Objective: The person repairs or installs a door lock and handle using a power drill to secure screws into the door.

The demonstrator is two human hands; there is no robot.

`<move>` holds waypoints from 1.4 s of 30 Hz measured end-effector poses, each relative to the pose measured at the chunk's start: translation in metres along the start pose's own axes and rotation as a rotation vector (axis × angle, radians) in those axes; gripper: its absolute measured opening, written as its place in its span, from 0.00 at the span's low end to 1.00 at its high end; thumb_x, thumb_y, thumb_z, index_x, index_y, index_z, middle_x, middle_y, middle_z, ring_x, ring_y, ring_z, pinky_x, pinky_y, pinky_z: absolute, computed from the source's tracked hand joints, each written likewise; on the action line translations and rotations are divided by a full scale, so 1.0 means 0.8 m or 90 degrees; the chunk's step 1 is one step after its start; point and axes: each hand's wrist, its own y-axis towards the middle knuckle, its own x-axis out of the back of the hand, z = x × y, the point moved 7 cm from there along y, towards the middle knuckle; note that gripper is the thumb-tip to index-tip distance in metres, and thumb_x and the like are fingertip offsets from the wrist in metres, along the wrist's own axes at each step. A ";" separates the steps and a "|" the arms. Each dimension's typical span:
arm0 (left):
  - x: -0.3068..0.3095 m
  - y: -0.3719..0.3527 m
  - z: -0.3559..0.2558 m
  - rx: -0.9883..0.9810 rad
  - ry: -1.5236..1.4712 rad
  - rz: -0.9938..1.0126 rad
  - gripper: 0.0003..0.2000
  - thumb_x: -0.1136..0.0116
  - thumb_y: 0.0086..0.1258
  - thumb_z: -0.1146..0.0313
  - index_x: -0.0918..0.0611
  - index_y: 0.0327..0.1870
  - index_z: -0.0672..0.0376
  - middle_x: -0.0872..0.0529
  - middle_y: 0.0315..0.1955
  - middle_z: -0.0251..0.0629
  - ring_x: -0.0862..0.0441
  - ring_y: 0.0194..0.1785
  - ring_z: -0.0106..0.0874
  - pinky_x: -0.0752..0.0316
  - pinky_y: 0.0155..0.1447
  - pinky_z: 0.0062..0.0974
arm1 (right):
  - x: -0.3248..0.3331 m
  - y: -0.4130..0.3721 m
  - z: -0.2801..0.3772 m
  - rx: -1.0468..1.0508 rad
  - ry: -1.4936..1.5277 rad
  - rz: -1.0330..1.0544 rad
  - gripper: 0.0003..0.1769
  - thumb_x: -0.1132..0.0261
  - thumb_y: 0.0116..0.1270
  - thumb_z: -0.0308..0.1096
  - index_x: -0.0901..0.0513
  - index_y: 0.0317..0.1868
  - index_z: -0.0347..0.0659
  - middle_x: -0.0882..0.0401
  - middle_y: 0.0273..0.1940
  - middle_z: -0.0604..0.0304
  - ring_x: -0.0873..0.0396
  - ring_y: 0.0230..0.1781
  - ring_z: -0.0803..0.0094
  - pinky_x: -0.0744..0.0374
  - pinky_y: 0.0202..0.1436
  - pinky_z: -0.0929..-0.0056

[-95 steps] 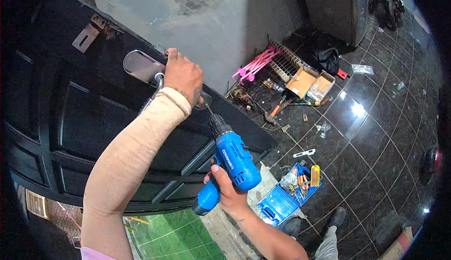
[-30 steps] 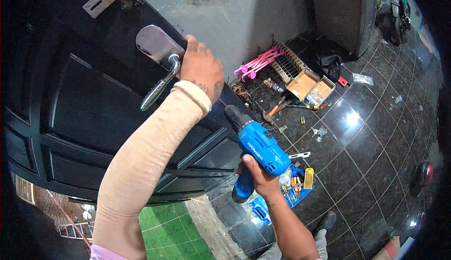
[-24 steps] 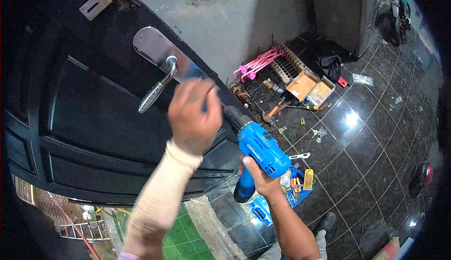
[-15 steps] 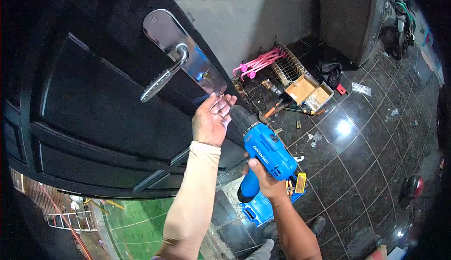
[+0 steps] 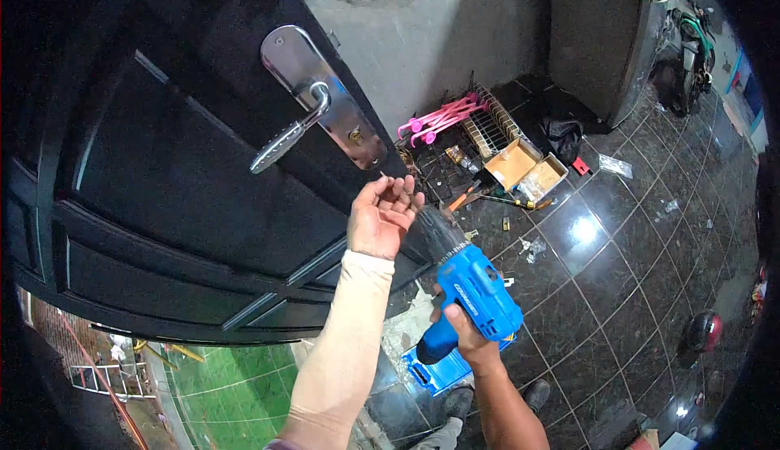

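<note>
My right hand (image 5: 465,340) grips a blue cordless drill (image 5: 479,291) by its handle; the black chuck points up and left, towards the door. Just ahead of the chuck is my left hand (image 5: 380,221), palm turned up, its fingertips pinched on a small thin screw-like piece (image 5: 383,176), too small to make out well. Slightly above those fingertips, the dark panelled door (image 5: 179,198) carries a shiny metal lock plate (image 5: 302,56). A lever handle (image 5: 288,134) juts from the plate, and a key cylinder (image 5: 355,135) sits below it.
A blue case (image 5: 439,373) lies open on the floor beneath the drill. Beyond the door edge are a cardboard box (image 5: 513,164), a wire rack (image 5: 497,121), pink tubing (image 5: 443,119) and scattered tools. A red helmet-like object (image 5: 704,332) rests on the dark tiles at right.
Both hands and the drill have drawn down and right, away from the lock plate. My left fingertips have left the plate's lower end. The view has shifted slightly.
</note>
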 end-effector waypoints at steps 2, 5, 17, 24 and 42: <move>-0.001 -0.020 0.013 0.025 -0.051 0.011 0.04 0.42 0.72 0.70 0.21 0.40 0.61 0.12 0.41 0.40 0.14 0.53 0.38 0.19 0.58 0.45 | 0.009 -0.010 0.003 0.030 -0.012 0.013 0.34 0.23 0.61 0.36 0.35 0.58 0.37 0.18 0.47 0.48 0.14 0.35 0.65 0.15 0.39 0.66; -0.004 -0.050 0.035 0.091 -0.122 0.093 0.06 0.45 0.75 0.71 0.20 0.44 0.65 0.13 0.47 0.46 0.16 0.56 0.39 0.20 0.62 0.43 | 0.018 -0.033 0.017 0.045 -0.076 -0.013 0.37 0.21 0.60 0.40 0.36 0.59 0.36 0.16 0.43 0.50 0.14 0.33 0.65 0.16 0.39 0.68; 0.009 -0.102 0.075 0.098 -0.174 0.078 0.07 0.44 0.76 0.73 0.21 0.46 0.69 0.16 0.49 0.52 0.17 0.57 0.42 0.18 0.62 0.42 | 0.036 -0.103 0.026 -0.013 -0.028 -0.113 0.54 0.18 0.46 0.56 0.38 0.63 0.36 0.16 0.40 0.53 0.13 0.37 0.60 0.14 0.41 0.62; 0.004 -0.124 0.081 0.110 -0.269 0.075 0.07 0.46 0.77 0.74 0.21 0.46 0.70 0.16 0.47 0.51 0.17 0.56 0.42 0.19 0.64 0.41 | 0.072 -0.136 -0.006 0.008 -0.131 -0.200 0.43 0.21 0.50 0.60 0.21 0.55 0.33 0.14 0.44 0.56 0.14 0.40 0.65 0.17 0.46 0.64; -0.002 -0.142 0.091 0.080 -0.266 0.061 0.08 0.47 0.77 0.71 0.20 0.44 0.68 0.14 0.44 0.52 0.15 0.52 0.42 0.22 0.66 0.45 | 0.028 -0.146 0.038 0.059 -0.142 -0.181 0.45 0.17 0.45 0.55 0.27 0.55 0.34 0.16 0.44 0.56 0.14 0.44 0.63 0.17 0.47 0.68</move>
